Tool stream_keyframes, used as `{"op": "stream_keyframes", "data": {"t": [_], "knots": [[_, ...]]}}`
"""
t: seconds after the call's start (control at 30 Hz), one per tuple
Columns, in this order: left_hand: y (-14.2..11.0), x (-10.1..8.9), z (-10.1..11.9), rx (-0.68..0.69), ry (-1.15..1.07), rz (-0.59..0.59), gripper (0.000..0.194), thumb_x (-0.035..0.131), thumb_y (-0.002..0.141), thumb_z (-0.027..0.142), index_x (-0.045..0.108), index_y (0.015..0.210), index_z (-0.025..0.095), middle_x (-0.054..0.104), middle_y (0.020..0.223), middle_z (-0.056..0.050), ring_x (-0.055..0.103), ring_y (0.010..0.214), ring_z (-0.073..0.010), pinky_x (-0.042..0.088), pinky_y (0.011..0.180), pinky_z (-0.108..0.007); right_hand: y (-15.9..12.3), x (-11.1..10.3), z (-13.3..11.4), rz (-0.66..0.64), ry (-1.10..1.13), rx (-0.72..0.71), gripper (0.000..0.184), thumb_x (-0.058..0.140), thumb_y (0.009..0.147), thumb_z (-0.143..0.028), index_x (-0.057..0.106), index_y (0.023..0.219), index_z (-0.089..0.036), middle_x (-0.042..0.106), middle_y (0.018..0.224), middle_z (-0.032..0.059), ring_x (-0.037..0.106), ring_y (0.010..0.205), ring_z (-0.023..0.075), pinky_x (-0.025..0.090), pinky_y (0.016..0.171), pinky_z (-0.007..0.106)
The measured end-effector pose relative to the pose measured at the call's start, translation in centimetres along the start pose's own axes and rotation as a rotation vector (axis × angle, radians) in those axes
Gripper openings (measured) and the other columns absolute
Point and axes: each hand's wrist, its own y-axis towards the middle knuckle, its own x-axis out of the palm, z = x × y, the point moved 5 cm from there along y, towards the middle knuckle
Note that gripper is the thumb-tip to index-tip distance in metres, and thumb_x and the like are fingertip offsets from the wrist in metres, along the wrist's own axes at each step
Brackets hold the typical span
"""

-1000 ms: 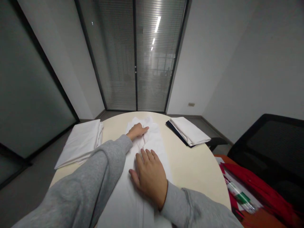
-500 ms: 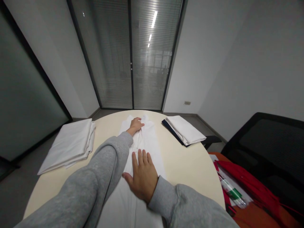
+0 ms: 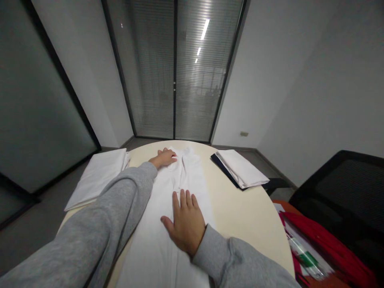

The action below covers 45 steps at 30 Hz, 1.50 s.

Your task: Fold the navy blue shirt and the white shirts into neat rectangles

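A long white cloth garment (image 3: 162, 224) lies lengthwise on the round cream table, with creases along its middle towards the far end. My left hand (image 3: 164, 158) rests on its far left part, fingers a little bent and apart, tips pointing right. Nearer to me, my right hand (image 3: 189, 224) lies flat on the middle of the cloth, fingers stretched out and thumb spread to the left. Neither hand appears to grip the fabric. My left sleeve covers some of the table and the garment's left edge.
A folded white cloth stack (image 3: 100, 172) sits at the table's (image 3: 240, 216) left edge, partly behind my sleeve. At the right, folded white cloth (image 3: 240, 168) lies on a dark piece (image 3: 223, 168). Beside the table stands a black mesh chair (image 3: 345, 192) with a red bag (image 3: 324, 236).
My left hand has moved left across the far part of the garment, away from its middle creases. My right hand stays flat in the same place. The view has shifted slightly left.
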Motion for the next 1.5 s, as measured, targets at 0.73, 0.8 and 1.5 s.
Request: {"op": "stream_keyframes", "data": {"t": [0.73,0.8,1.5], "knots": [[-3.6,3.9,4.6,0.210,0.045,-0.087,0.072,0.018,0.104,0.067,0.024,0.165,0.030,0.022,0.174,-0.004,0.021,0.159,-0.0291,0.015,0.126,-0.053,-0.1,-0.1,-1.0,-0.128,0.098,-0.122,0.087,0.047,0.100,-0.066,0.037,0.159,-0.002,0.027,0.167,0.0228,0.016,0.158,0.0389,0.014,0.130,0.058],[-4.1,4.1,4.7,0.196,0.041,-0.102,0.075,0.014,0.103,0.069,0.022,0.166,0.029,0.019,0.174,-0.004,0.016,0.160,-0.0277,0.012,0.128,-0.052,-0.6,-0.7,-1.8,-0.132,0.094,-0.139,0.087,0.049,0.100,-0.064,0.036,0.159,-0.001,0.025,0.168,0.0233,0.014,0.158,0.0401,0.011,0.130,0.059],[-22.2,-0.7,2.3,0.167,0.080,-0.228,0.069,0.019,0.106,0.064,0.020,0.167,0.031,0.019,0.173,-0.002,0.011,0.161,-0.0263,0.009,0.128,-0.054,-7.7,-1.1,-10.0,-0.140,0.167,-0.915,0.058,0.045,0.108,-0.048,0.042,0.155,-0.015,0.042,0.164,0.0091,0.034,0.154,0.0260,0.022,0.131,0.047]]}}
